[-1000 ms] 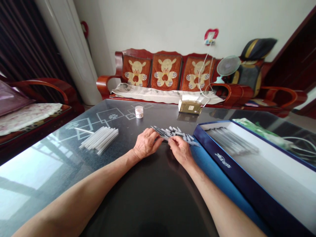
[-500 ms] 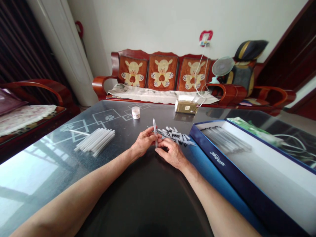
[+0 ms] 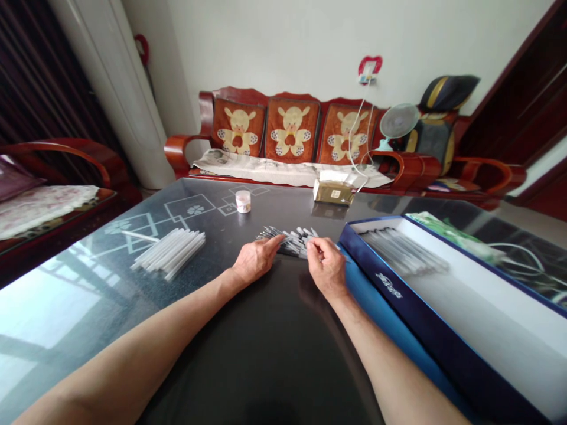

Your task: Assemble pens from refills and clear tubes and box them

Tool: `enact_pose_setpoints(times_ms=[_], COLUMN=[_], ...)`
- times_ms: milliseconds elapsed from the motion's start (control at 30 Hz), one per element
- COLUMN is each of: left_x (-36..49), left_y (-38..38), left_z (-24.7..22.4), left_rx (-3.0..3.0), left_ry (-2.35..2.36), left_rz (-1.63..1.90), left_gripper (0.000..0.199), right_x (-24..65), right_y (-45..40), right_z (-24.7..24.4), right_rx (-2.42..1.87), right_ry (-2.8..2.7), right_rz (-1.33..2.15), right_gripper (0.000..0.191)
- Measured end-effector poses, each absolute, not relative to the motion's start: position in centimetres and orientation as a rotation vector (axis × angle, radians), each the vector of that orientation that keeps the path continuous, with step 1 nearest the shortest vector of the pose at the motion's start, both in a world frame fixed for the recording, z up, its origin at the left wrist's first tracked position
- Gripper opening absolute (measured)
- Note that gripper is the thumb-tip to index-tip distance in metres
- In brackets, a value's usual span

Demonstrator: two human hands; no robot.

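Observation:
My left hand (image 3: 256,260) rests at the near edge of a pile of slim pen parts (image 3: 295,239), its index finger reaching over them and the other fingers curled under. To the right of the pile, my right hand (image 3: 326,265) has thumb and fingers pinched together. What either hand holds, if anything, is hidden. The pile mixes thin dark-tipped pieces at its left with short white and grey cap-like pieces at its right. Farther left lies a row of white pen barrels (image 3: 170,251), one of them apart behind the others.
A long dark blue box (image 3: 394,295) with a white inside stands on the right, grey pens (image 3: 407,251) lying at its far end. Behind are a small round tub (image 3: 243,202) and a tissue pack (image 3: 333,192). A green bag (image 3: 452,236) and white cable lie beyond the box.
The upright pen barrel between both hands is no longer visible. My hands have separated: the left has turned down over the pile, the right has moved right and its fingers have curled in.

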State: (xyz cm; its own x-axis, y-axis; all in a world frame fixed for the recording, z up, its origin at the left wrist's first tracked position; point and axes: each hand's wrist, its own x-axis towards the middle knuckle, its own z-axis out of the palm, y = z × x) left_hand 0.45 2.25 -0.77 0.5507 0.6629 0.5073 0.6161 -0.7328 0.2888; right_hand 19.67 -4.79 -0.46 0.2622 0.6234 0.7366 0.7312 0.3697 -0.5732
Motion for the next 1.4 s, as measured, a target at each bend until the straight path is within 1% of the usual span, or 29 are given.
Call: enact_pose_setpoints(times_ms=[100, 233, 400, 533, 600, 767, 900, 967, 1000, 1133, 1200, 1300, 1400], left_x=[0.6, 0.5, 0.5, 0.6, 0.5, 0.5, 0.5, 0.5, 0.5, 0.5, 0.5, 0.6, 0.6], left_y=[2.1, 1.8, 1.3, 1.3, 1.3, 1.3, 1.3, 1.3, 1.3, 1.3, 1.3, 1.3, 1.3], left_z=[-1.0, -0.5, 0.0, -0.1, -0.1, -0.2, -0.2, -0.2, -0.2, -0.3, -0.3, -0.3, -0.3], left_rx=[2.798, 2.853, 2.905, 2.923, 2.928, 2.92, 2.904, 2.906, 2.909, 2.912, 2.918, 2.938, 2.948], left_ry=[1.061, 1.075, 1.145, 1.139, 1.12, 1.098, 1.081, 1.051, 1.034, 0.949, 0.905, 0.869, 0.865], left_rz=[0.899, 0.855, 0.695, 0.674, 0.68, 0.708, 0.751, 0.768, 0.776, 0.815, 0.83, 0.833, 0.818], left_gripper=[0.033, 0.029, 0.038, 0.04, 0.041, 0.04, 0.039, 0.039, 0.038, 0.036, 0.035, 0.034, 0.036], right_x=[22.2, 24.6, 24.8, 24.3, 24.1, 24.2, 23.9, 23.0, 22.3, 19.1, 18.1, 17.7, 17.8], right_y=[-4.6, -4.9, -5.7, -6.1, -6.3, -6.4, -6.2, -5.8, -5.6, -4.8, -4.6, -4.7, -4.8], right_z=[-0.3, -0.3, -0.8, -1.3, -1.5, -1.6, -1.3, -1.2, -1.2, -1.4, -1.4, -1.1, -0.9], right_rx=[-1.413, -1.511, -1.568, -1.694, -1.796, -1.886, -1.708, -1.588, -1.532, -1.311, -1.229, -1.172, -1.156], right_ry=[-1.245, -1.066, -1.186, -1.341, -1.387, -1.446, -1.398, -1.314, -1.262, -1.071, -1.002, -0.938, -0.937], right_rz=[-0.244, -0.209, -0.296, -0.344, -0.358, -0.348, -0.357, -0.233, -0.113, 0.517, 0.724, 0.853, 0.885], right_gripper=[0.022, 0.024, 0.017, 0.028, 0.03, 0.022, 0.015, 0.015, 0.017, 0.033, 0.037, 0.034, 0.029])
